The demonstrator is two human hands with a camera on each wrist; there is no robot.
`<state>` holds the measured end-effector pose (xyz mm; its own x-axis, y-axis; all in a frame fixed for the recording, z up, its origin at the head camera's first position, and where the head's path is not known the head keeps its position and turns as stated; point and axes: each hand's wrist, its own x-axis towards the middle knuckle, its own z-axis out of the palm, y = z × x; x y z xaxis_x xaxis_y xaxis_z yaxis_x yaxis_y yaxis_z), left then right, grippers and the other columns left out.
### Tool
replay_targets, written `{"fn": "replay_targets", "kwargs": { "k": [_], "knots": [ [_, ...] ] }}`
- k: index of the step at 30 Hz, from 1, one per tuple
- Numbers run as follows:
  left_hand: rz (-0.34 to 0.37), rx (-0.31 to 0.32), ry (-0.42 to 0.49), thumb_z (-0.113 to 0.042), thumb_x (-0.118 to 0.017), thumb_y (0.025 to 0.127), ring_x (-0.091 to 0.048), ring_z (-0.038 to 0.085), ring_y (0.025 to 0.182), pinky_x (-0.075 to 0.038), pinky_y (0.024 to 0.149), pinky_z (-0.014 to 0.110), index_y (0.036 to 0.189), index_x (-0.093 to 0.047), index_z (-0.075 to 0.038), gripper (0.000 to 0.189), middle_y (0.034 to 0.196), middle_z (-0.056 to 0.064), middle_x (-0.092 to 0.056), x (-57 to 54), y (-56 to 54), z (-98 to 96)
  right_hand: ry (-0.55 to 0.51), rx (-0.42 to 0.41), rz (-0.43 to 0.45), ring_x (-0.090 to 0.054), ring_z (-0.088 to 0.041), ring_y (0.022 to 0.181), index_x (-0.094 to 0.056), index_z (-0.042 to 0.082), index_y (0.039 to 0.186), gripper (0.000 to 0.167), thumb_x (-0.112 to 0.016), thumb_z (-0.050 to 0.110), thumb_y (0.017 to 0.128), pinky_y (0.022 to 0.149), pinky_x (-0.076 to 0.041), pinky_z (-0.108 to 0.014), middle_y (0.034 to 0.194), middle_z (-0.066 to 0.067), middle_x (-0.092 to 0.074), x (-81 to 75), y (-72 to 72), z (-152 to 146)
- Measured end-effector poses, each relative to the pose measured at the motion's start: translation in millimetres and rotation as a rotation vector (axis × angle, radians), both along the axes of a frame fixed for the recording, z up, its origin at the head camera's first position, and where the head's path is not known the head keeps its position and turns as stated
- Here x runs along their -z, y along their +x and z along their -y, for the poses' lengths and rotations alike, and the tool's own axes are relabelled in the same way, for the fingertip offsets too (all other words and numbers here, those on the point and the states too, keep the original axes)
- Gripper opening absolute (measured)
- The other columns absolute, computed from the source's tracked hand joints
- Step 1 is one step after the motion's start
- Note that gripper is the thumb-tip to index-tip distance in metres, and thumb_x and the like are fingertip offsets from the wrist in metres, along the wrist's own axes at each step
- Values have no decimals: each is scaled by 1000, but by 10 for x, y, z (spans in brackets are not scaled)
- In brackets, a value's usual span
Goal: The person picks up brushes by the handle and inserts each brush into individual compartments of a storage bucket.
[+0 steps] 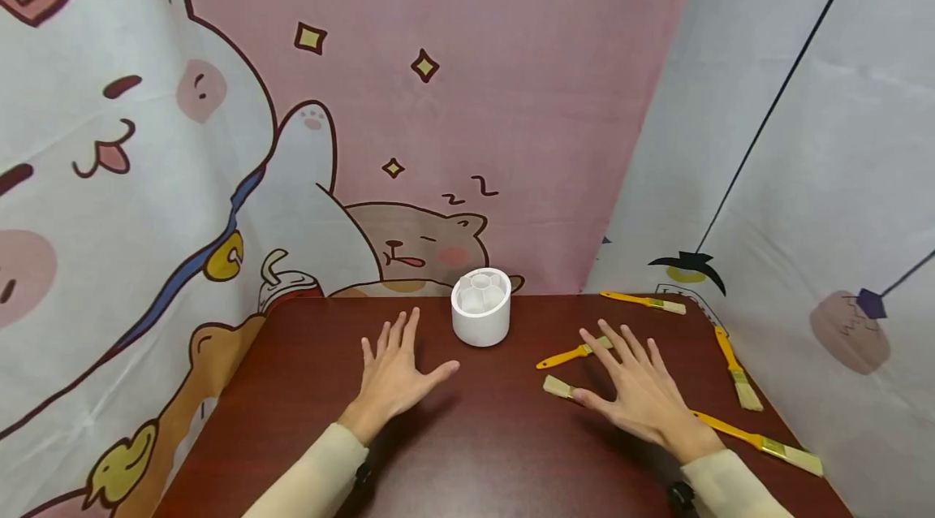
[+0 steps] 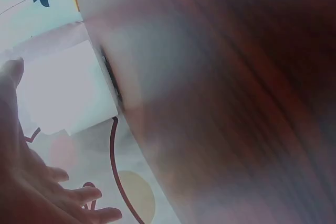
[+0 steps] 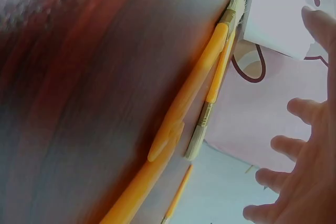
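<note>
A white round pen holder point(image 1: 480, 328) with a slanted, divided top stands near the table's back edge. Left of it, my left hand point(image 1: 393, 382) hovers over the table with fingers spread, holding nothing. In the left wrist view the pen holder point(image 2: 68, 90) shows as an overexposed white block beyond the thumb. My right hand point(image 1: 643, 394), also spread and holding nothing, is above the paintbrushes at the right. One paintbrush point(image 1: 558, 386) shows its bristles beside that thumb; the hand hides its handle. Another yellow-handled paintbrush point(image 1: 566, 357) lies just behind it, partly covered by the fingers.
Further paintbrushes lie around the table's right side: one paintbrush point(image 1: 646, 302) along the back edge, another paintbrush point(image 1: 736, 370) by the right edge, and a larger paintbrush point(image 1: 760, 442) nearer the front. A cartoon-printed cloth point(image 1: 526, 112) hangs behind the dark red table point(image 1: 482, 437).
</note>
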<state>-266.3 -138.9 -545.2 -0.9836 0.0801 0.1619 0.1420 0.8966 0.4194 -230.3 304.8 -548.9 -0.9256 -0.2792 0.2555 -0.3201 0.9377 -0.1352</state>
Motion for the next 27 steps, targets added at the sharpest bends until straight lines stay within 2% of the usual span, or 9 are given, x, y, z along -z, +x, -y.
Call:
{"fn": "replay_targets", "kwargs": {
  "k": [5,12,18,21,27],
  "knots": [
    [-17,-13,59,-97,-72,88,-35,51,176,-17,138,87,187,-24,-22,133,191,16,-36,17,-85,-115,5,-12,-8,-44,-54,169,-36,35,184,99,-70,81,103,130,-37,-84,190,-14,-37,-26,22,-32],
    [-52,-20,151,-91,-79,88,-46,50,169,-25,139,82,187,-26,-23,131,187,16,-41,-1,-240,-279,-18,-15,-17,-56,-52,158,-45,31,180,90,-73,73,106,116,-51,-82,184,-15,-48,-85,31,-57],
    [-36,-13,221,-82,-86,89,-47,49,168,-31,138,79,185,-29,-19,129,185,19,-44,0,-326,-396,-37,-9,-12,-61,-48,151,-51,30,177,86,-74,72,106,108,-56,-77,178,-14,-55,-74,36,-85],
    [-26,-19,247,-84,-86,88,-49,50,167,-36,136,78,185,-31,-18,130,185,19,-44,-4,-360,-438,-39,-4,5,-62,-47,150,-52,30,176,85,-75,71,106,107,-57,-77,176,-15,-57,-67,36,-89],
    [-19,-27,284,-84,-87,86,-55,52,161,-50,125,75,185,-30,-17,132,183,20,-45,13,-442,-521,-47,9,33,-64,-47,147,-58,25,172,83,-78,69,105,108,-56,-81,173,-16,-61,-52,66,-94]
  ]
}}
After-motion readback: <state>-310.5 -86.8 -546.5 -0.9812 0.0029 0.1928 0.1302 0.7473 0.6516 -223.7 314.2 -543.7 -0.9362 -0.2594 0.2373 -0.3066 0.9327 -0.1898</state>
